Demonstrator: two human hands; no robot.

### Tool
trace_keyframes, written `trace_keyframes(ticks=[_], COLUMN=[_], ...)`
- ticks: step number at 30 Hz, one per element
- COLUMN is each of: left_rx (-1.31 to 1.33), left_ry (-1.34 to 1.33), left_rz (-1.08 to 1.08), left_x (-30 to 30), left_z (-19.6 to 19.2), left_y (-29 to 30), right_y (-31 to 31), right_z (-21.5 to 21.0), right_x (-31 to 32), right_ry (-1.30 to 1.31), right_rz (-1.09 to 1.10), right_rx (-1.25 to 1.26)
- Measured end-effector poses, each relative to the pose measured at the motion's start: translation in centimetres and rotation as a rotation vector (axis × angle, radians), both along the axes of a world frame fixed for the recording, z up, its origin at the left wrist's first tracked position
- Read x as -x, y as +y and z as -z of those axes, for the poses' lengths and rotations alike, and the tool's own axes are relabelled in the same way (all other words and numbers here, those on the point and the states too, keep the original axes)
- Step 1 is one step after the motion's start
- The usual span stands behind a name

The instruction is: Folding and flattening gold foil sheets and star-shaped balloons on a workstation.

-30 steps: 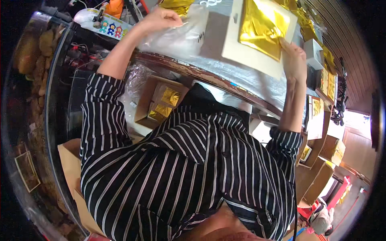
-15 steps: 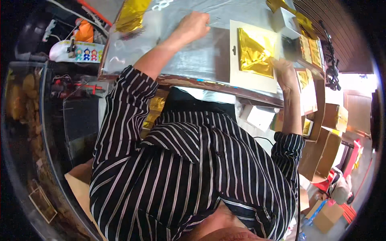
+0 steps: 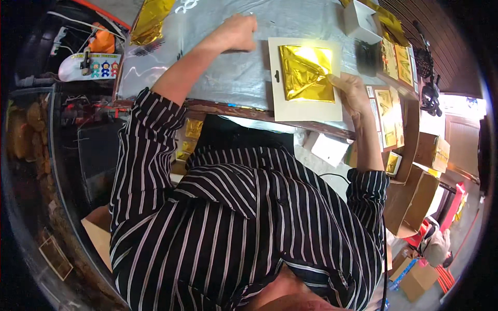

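A folded gold foil piece [image 3: 306,72] lies flat on a cream backing card [image 3: 282,111] with a dark hanging slot at its left side. My right hand [image 3: 354,92] is at the right edge of both, its thumb and fingers closed on the foil's edge. The card's near end reaches over the table's front edge. Further left and farther off, my left hand [image 3: 239,33] is curled closed above the table's silvery cover [image 3: 207,78]. Whatever its fingers hold, if anything, is hidden.
Gold foil [image 3: 150,23] lies at the table's far left. An open white box [image 3: 360,23] stands at the far right, with more gold foil behind it. Gold-printed packages [image 3: 386,114] are near my right forearm. Cardboard boxes [image 3: 415,202] stand to the right, below table height.
The card with the gold foil has shifted left and toward me. My right hand has moved left with it, its fingers now on the foil's edge. My left hand stays closed.
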State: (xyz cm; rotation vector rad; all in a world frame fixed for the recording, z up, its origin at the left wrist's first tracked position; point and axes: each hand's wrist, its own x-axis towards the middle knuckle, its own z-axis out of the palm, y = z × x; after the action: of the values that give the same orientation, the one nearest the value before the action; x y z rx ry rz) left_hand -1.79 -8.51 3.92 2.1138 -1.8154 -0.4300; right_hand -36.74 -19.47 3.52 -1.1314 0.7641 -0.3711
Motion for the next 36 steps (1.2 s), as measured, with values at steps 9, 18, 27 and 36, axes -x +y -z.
trace_keyframes(ticks=[9, 18, 27, 36], left_rx=[0.129, 0.179, 0.075, 0.017], left_ry=[-0.025, 0.038, 0.036, 0.244], left_rz=[-0.111, -0.251, -0.118, -0.077], left_x=[2.0, 4.3, 5.7, 4.4], left_z=[1.4, 1.8, 0.8, 1.7], left_y=[4.6, 5.7, 4.1, 3.5], right_y=[-1.0, -3.4, -4.8, -3.5], right_z=[1.7, 3.2, 3.0, 2.4], right_x=[-1.1, -1.3, -1.8, -2.7], right_ry=[0.033, 0.125, 0.083, 0.082], right_rz=[-0.025, -0.029, 0.037, 0.044], right_rx=[0.025, 0.051, 0.095, 0.181])
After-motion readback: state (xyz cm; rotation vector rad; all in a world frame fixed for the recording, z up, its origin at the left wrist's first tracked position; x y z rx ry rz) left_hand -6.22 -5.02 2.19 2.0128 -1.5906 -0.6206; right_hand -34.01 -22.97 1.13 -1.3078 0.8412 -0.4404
